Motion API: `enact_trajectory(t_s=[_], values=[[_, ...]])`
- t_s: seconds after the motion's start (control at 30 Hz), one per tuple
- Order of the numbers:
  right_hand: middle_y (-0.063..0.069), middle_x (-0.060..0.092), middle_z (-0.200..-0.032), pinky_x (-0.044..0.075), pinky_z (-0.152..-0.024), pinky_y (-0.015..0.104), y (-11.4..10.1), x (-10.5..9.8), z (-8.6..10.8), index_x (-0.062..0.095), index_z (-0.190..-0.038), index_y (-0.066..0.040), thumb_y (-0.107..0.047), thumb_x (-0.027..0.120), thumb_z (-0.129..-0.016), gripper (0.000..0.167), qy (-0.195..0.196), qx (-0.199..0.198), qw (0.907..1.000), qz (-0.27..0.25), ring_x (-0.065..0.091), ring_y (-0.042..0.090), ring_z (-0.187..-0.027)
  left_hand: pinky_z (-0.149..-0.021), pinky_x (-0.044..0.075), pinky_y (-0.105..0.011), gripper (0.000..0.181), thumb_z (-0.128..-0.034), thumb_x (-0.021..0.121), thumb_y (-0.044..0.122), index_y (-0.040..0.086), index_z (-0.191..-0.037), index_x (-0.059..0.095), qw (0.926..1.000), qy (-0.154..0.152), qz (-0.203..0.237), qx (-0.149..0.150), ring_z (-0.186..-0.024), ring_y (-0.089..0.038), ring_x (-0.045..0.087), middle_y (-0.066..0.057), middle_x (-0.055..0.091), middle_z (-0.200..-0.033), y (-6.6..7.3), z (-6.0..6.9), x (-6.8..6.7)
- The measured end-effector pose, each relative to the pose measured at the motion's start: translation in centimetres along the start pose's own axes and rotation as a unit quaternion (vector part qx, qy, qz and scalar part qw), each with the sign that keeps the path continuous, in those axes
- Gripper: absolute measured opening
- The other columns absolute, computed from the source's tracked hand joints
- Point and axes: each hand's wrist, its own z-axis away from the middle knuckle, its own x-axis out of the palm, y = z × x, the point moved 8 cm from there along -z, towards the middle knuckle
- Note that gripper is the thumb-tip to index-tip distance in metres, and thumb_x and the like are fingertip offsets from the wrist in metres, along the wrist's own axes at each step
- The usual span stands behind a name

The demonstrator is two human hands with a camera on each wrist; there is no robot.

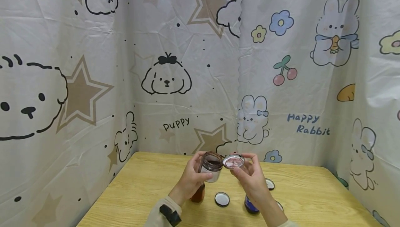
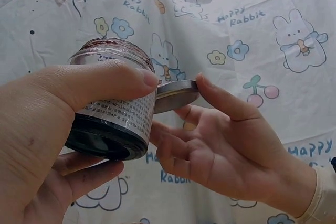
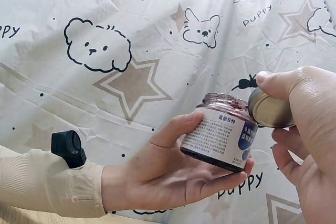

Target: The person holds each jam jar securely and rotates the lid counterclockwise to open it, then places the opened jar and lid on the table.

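My left hand (image 1: pixel 189 181) holds a glass jam jar (image 1: pixel 214 176) above the table, tilted, its mouth uncovered. Dark red residue coats the inside near the rim, and a white printed label wraps the jar (image 3: pixel 215 139) in the right wrist view. Between the thumb and fingers of my right hand (image 1: pixel 254 178) is a round metal lid (image 1: pixel 233 162), pinched by its edge. Its inner side, smeared reddish, faces up toward the head camera. In the left wrist view the lid (image 2: pixel 177 97) stands right beside the jar; whether they touch I cannot tell.
Below the hands, a reddish-brown container (image 1: pixel 198 195) stands on the wooden table (image 1: pixel 140 182), partly hidden by my left hand. A loose lid (image 1: pixel 222 199) lies near the middle. A dark blue jar (image 1: pixel 251 206) and two more lids, one visible (image 1: pixel 270 184), surround my right forearm. Printed curtains enclose the table.
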Motion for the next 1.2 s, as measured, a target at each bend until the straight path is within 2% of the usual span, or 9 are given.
enact_trajectory(t_s=[0.23, 0.33, 0.5, 0.7, 0.93, 1.03, 1.2], values=[[0.024, 0.046, -0.146, 0.051, -0.102, 0.036, 0.3, -0.2, 0.0, 0.028, -0.129, -0.003, 0.01, 0.061, -0.096, 0.048, 0.019, 0.012, 0.9997, 0.006, 0.061, 0.02, -0.12, -0.097, 0.054, -0.04, 0.064, -0.0829, 0.076, -0.007, 0.007, -0.136, 0.044, 1.0, -0.001, 0.003, -0.005, -0.119, -0.028, 0.059, -0.018, 0.055, -0.136, 0.0, 0.1, 0.0], [0.025, 0.046, -0.145, 0.051, -0.101, 0.036, 0.3, -0.2, 0.0, 0.028, -0.129, -0.004, 0.011, 0.061, -0.096, 0.049, 0.02, 0.016, 0.9996, 0.012, 0.062, 0.019, -0.119, -0.097, 0.054, -0.039, 0.067, -0.0833, 0.076, -0.007, 0.003, -0.141, 0.042, 1.0, -0.002, 0.0, -0.006, -0.12, -0.027, 0.058, -0.017, 0.055, -0.136, 0.0, 0.0, -0.1], [0.022, 0.047, -0.141, 0.053, -0.098, 0.033, 0.4, -0.2, -0.1, 0.027, -0.133, -0.008, 0.009, 0.061, -0.096, 0.053, 0.011, 0.02, 0.9995, 0.021, 0.063, 0.019, -0.116, -0.097, 0.054, -0.037, 0.066, -0.0843, 0.076, -0.003, -0.011, -0.143, 0.045, 0.9999, -0.014, -0.006, -0.005, -0.115, -0.025, 0.06, -0.016, 0.06, -0.131, 0.0, -0.1, 0.2], [0.017, 0.048, -0.143, 0.053, -0.096, 0.031, 0.9, -0.3, -0.2, 0.026, -0.14, -0.01, 0.009, 0.063, -0.095, 0.061, 0.002, 0.027, 0.9985, 0.047, 0.063, 0.02, -0.116, -0.096, 0.054, -0.037, 0.063, -0.0837, 0.077, -0.002, -0.01, -0.14, 0.05, 0.9998, -0.009, -0.015, -0.005, -0.114, -0.025, 0.061, -0.014, 0.063, -0.128, -0.1, -0.1, 0.0], [0.024, 0.041, -0.149, 0.055, -0.092, 0.031, 1.0, -0.7, -0.3, 0.025, -0.148, -0.006, 0.005, 0.069, -0.094, 0.07, 0.005, 0.045, 0.9923, 0.115, 0.062, 0.025, -0.116, -0.093, 0.056, -0.039, 0.069, -0.0784, 0.087, 0.001, -0.009, -0.137, 0.053, 0.995, 0.026, -0.096, 0.005, -0.111, -0.026, 0.064, -0.015, 0.062, -0.126, 0.8, -0.4, -0.4], [0.027, 0.041, -0.148, 0.056, -0.088, 0.031, 0.9, -0.6, -0.3, 0.027, -0.148, -0.003, 0.004, 0.071, -0.093, 0.07, -0.005, 0.039, 0.9883, 0.147, 0.063, 0.025, -0.113, -0.091, 0.057, -0.04, 0.07, -0.0761, 0.087, -0.004, -0.01, -0.137, 0.053, 0.991, 0.042, -0.127, -0.006, -0.108, -0.026, 0.066, -0.016, 0.061, -0.126, 1.0, -0.4, -0.4], [0.025, 0.045, -0.144, 0.057, -0.082, 0.029, 0.7, -0.5, -0.4, 0.035, -0.147, -0.005, 0.003, 0.074, -0.092, 0.068, -0.01, 0.025, 0.9771, 0.211, 0.064, 0.025, -0.106, -0.088, 0.058, -0.04, 0.07, -0.0743, 0.086, -0.009, -0.006, -0.137, 0.055, 0.9824, 0.066, -0.173, -0.023, -0.107, -0.026, 0.068, -0.016, 0.063, -0.126, 1.3, -0.4, -0.5]])
